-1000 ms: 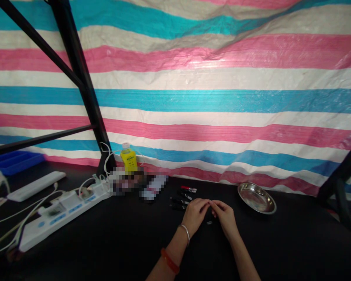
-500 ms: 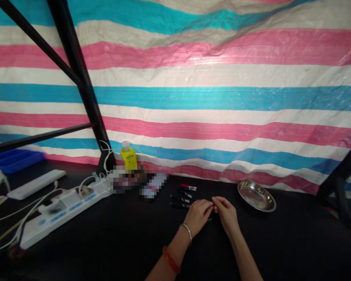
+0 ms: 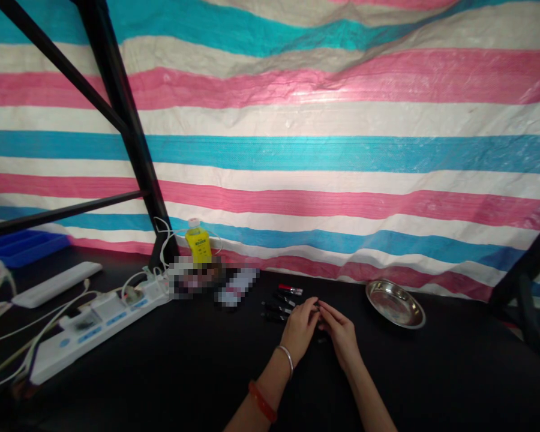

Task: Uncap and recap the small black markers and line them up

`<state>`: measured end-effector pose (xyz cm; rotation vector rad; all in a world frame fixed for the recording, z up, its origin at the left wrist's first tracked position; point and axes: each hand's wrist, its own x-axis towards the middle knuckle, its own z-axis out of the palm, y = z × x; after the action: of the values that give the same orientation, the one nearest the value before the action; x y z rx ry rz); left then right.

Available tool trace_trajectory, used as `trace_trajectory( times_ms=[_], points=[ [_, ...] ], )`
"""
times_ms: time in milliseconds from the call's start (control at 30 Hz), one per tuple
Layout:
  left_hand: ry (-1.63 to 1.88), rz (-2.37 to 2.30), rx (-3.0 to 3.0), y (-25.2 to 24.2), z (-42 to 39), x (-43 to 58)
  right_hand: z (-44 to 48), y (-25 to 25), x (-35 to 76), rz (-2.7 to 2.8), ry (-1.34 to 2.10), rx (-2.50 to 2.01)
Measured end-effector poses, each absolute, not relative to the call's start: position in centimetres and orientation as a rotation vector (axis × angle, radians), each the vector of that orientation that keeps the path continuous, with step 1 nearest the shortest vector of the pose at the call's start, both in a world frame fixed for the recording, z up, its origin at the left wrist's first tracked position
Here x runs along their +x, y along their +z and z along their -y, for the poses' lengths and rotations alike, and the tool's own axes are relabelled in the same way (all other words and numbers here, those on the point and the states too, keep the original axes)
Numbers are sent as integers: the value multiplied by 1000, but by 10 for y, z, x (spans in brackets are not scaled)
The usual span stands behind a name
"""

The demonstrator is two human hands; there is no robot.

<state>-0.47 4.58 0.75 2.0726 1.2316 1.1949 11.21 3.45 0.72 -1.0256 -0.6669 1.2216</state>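
My left hand (image 3: 299, 328) and my right hand (image 3: 338, 332) meet over the black table (image 3: 198, 372), fingertips pressed together around a small dark piece that I cannot make out. Another small dark piece (image 3: 323, 340) lies on the table just below them. Several black pens (image 3: 275, 309) and one red-ended pen (image 3: 290, 290) lie just left of and behind my left hand. My left wrist wears a silver bangle and an orange band.
A steel dish (image 3: 395, 305) sits to the right. A white power strip (image 3: 94, 324) with cables runs along the left, with a yellow bottle (image 3: 198, 242) behind it. A blue tray (image 3: 22, 246) is far left. Black frame posts (image 3: 130, 138) and a striped tarp stand behind.
My hands have moved slightly forward and closer together, toward the pens. Everything else lies where it was.
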Motion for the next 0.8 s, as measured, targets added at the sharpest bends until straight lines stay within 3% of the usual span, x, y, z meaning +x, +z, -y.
trace_trajectory(
  times_ms=[200, 333, 533, 800],
  points=[
    [1269, -1208, 2122, 15, -41, -3, -42, -3, 118, 417, 1288, -914],
    [1352, -1450, 2224, 26, -40, -9, -45, -7, 127, 282, 1320, -848],
    [1055, -2019, 2248, 21, -52, -24, -46, -10, 139, 342, 1354, -812],
    [883, -2216, 2215, 7, -59, -29, -45, -9, 137, 301, 1403, -769]
  ],
)
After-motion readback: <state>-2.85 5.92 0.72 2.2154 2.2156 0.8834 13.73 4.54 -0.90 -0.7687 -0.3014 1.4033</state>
